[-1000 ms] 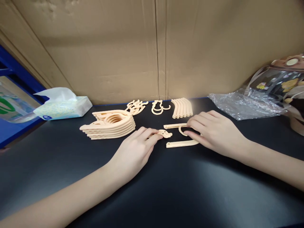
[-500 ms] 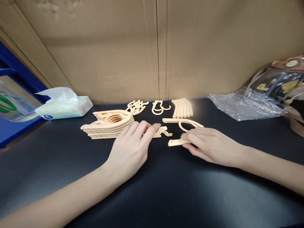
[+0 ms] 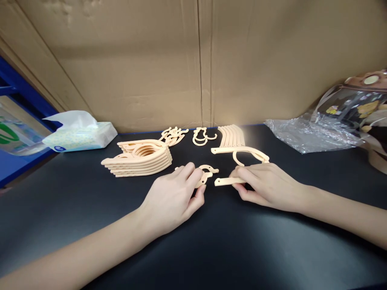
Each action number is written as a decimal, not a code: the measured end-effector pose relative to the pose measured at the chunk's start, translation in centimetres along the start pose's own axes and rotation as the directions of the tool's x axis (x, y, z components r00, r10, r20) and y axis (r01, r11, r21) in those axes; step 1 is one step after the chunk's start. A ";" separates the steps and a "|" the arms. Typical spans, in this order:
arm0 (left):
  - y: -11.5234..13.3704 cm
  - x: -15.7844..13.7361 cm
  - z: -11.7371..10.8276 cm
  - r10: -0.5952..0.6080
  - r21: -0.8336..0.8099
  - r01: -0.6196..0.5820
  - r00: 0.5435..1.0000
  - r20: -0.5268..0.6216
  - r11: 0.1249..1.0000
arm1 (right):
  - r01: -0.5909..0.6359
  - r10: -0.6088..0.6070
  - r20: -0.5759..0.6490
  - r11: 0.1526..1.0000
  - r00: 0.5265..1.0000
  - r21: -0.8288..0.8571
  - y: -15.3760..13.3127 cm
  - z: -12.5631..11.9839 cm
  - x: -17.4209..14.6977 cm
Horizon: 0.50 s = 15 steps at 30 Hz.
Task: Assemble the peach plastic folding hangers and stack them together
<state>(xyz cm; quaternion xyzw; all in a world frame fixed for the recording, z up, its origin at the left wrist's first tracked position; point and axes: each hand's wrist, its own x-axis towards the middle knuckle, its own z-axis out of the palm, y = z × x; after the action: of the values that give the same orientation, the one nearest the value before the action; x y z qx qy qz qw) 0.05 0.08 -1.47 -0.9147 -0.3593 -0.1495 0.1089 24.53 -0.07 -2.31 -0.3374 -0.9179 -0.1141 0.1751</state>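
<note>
My left hand (image 3: 178,191) is closed, with its thumb and fingertips pinching a small cream plastic hanger hook (image 3: 206,177). A curved part shows just behind that hook, and the fingers cover much of both. My right hand (image 3: 263,183) grips a cream hanger arm (image 3: 225,181), whose end with a hole points left at the hook across a small gap. Just beyond the right hand lie a second hanger arm (image 3: 238,150) and a curved loop (image 3: 237,159). Whether these join the held arm is hidden by the hand.
Left of my hands sits a stack of folded cream hangers (image 3: 139,161). Farther back are a pile of hooks (image 3: 173,136), a few separate hooks (image 3: 199,137) and a row of hanger arms (image 3: 231,136). A tissue pack (image 3: 80,137), clear plastic wrap (image 3: 311,135) and a transparent bag (image 3: 341,102) flank them.
My left hand has moved slightly toward me and away from the stack, tilting the hook piece in its fingers. The arm and loop beyond my right hand have shifted to the right.
</note>
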 end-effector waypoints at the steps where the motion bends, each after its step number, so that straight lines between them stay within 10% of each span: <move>1: 0.0 -0.1 0.1 0.006 -0.016 -0.006 1.000 0.011 1.000 | 0.004 -0.004 -0.005 1.000 1.000 0.001 0.0 0.0 0.0; 15: -0.1 0.0 0.1 0.076 -0.323 -0.029 0.988 0.132 0.946 | 0.073 -0.073 -0.009 0.997 0.997 0.036 -0.3 -0.1 0.1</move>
<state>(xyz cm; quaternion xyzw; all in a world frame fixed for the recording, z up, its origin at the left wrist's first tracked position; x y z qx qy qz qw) 0.04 0.18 -1.50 -0.9378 -0.3126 -0.1371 -0.0629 24.29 -0.24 -2.24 -0.3000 -0.9309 -0.1050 0.1803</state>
